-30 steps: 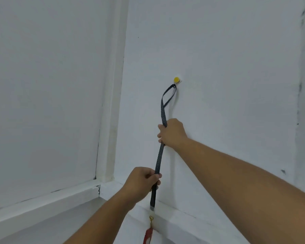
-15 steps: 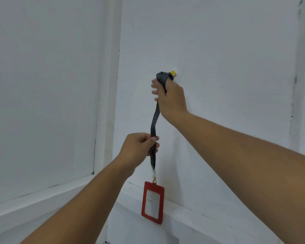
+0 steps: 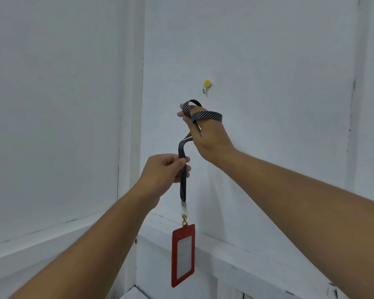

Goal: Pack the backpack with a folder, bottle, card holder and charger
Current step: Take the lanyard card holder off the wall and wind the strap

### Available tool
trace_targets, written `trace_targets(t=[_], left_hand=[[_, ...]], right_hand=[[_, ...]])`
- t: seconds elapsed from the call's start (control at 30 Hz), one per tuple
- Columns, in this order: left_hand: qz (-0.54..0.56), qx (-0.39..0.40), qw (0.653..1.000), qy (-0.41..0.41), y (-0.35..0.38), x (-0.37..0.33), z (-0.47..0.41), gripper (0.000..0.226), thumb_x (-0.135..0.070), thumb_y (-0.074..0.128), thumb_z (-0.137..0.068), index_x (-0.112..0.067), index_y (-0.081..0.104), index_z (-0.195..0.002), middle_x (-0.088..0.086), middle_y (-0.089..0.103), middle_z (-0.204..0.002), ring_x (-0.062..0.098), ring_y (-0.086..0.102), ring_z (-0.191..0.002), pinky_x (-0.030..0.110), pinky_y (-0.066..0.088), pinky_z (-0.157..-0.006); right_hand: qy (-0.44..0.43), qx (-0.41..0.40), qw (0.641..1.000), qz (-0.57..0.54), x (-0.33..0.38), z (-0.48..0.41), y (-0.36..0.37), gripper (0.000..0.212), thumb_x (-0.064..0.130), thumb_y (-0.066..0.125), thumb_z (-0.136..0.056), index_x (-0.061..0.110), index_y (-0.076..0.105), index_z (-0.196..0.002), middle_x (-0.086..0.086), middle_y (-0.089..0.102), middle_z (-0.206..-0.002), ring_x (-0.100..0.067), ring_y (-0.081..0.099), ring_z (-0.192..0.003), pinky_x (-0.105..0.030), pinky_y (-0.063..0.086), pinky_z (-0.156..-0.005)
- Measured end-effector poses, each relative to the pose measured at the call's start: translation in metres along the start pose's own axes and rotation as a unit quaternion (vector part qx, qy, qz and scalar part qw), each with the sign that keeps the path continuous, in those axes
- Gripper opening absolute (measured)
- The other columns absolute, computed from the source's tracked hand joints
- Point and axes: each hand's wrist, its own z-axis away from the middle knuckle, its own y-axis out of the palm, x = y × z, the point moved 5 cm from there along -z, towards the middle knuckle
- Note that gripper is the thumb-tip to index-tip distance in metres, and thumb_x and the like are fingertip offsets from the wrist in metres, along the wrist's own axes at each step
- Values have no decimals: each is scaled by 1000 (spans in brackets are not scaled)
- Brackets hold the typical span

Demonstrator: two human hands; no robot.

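Red card holder [image 3: 183, 255] is hanging below the yellow hook [image 3: 206, 86], already off it, with left hand [image 3: 163, 171] pinching the striped lanyard [image 3: 183, 182] low and right hand [image 3: 207, 134] gripping its looped top; fetch step, next move likely needing a carry to the unseen backpack.

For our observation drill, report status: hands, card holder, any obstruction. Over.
Left hand pinches lanyard mid-strap; right hand holds its top loop. Card holder hangs free below, lanyard off the wall hook. No snag seen.
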Motion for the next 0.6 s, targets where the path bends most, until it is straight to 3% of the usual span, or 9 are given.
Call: trace_targets(t=[0.1,0.23,0.33,0.4,0.47,0.5,0.6], left_hand=[[-6,-8,1000,-4,-5,-3,7,15,-17,64,-100,-16,79,-94,4,80,-80,17,77,-74,22,60,-68],[-30,-20,999,-1,-16,-15,22,15,-17,64,-100,-15,78,-96,2,80,-81,17,78,-75,24,61,-70],[-46,-47,998,5,-31,-26,39,15,-16,64,-99,-13,78,-95,3,80,-80,16,77,-74,23,60,-68],[-60,-67,996,5,-44,-31,54,14,-16,66,-99,-11,78,-96,3,80,-79,17,77,-73,23,60,-68],[-74,-86,994,0,-59,-35,73,14,-16,66,-98,-9,78,-97,4,79,-79,17,76,-73,22,59,-67],[-82,-95,992,-1,-68,-36,83,14,-15,66,-99,-8,78,-98,4,79,-79,17,76,-73,23,59,-67],[-98,-123,988,-10,-92,-40,114,16,-15,65,-99,-5,77,-100,5,78,-80,18,75,-74,25,62,-71]], right_hand=[[13,7,1000,-6,-3,9,1,28,17,46,-106,6,64,-125,14,63,-115,22,49,-110,0,32,-97],[30,11,998,-45,2,22,9,29,22,45,-106,12,65,-124,12,66,-121,7,53,-117,-8,36,-103],[43,16,995,-90,11,35,23,29,25,46,-106,14,67,-122,-3,72,-119,-13,62,-116,-31,46,-104],[61,10,991,-120,20,42,36,30,31,45,-106,16,69,-116,-19,73,-105,-25,66,-100,-38,50,-92],[80,0,985,-153,31,49,51,29,34,44,-106,22,70,-114,-15,71,-82,-14,62,-72,-30,48,-72],[91,-5,981,-170,39,53,60,29,35,44,-106,24,70,-113,-12,68,-75,-12,57,-67,-25,44,-66],[128,15,968,-217,61,67,92,38,38,43,-106,10,69,-105,-20,71,-97,-19,61,-90,-24,46,-80]])
